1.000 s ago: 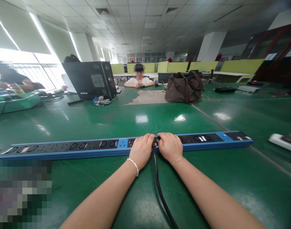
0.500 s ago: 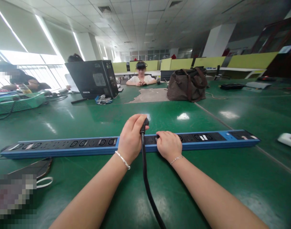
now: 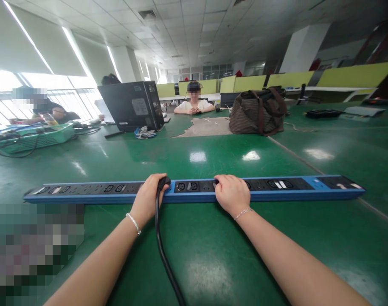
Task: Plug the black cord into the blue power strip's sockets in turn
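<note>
A long blue power strip point(image 3: 194, 196) with black socket panels lies across the green table in front of me. My left hand point(image 3: 147, 197) is closed around a black plug point(image 3: 164, 183), held at the strip's sockets left of the middle. Whether the plug sits in a socket is hidden. Its thick black cable point(image 3: 164, 255) runs down toward me. My right hand point(image 3: 232, 193) grips the strip right of the middle, fingers over its far edge. A small dark part shows beside its thumb; I cannot make out what it is.
Farther back stand a black computer case point(image 3: 130, 106), a pair of work gloves point(image 3: 145, 133), a green basket point(image 3: 43, 138) and a brown bag point(image 3: 257, 114). A person point(image 3: 194, 104) sits across the table, another point(image 3: 50, 108) at the left. A blurred-out item point(image 3: 35, 250) lies near left.
My left hand has carried the plug left and down, from above the strip to its sockets. My right hand keeps its hold on the strip. The view has shifted slightly.
</note>
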